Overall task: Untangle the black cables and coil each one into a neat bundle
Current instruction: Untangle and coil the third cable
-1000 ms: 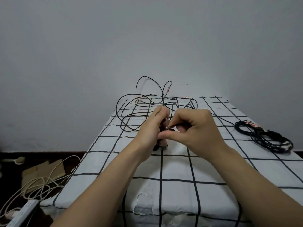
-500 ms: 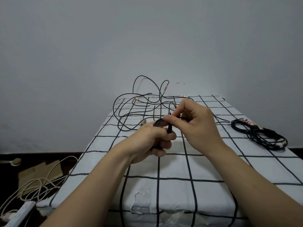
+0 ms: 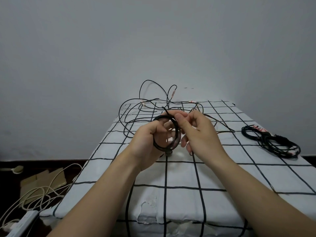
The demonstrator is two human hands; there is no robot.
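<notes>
where the hands were bunched knuckle to knuckle a second ago, the left hand [image 3: 147, 142] now turns palm up, fingers curled through a round black coil [image 3: 177, 132], and the right hand [image 3: 200, 134] pinches the strand at its top between thumb and forefinger. another turn looks laid on. on the checked cloth [image 3: 179, 177] a finished bundle [image 3: 271, 141] lies right; beyond, the loose tangle [image 3: 153, 100] remains, so much winding is left.
</notes>
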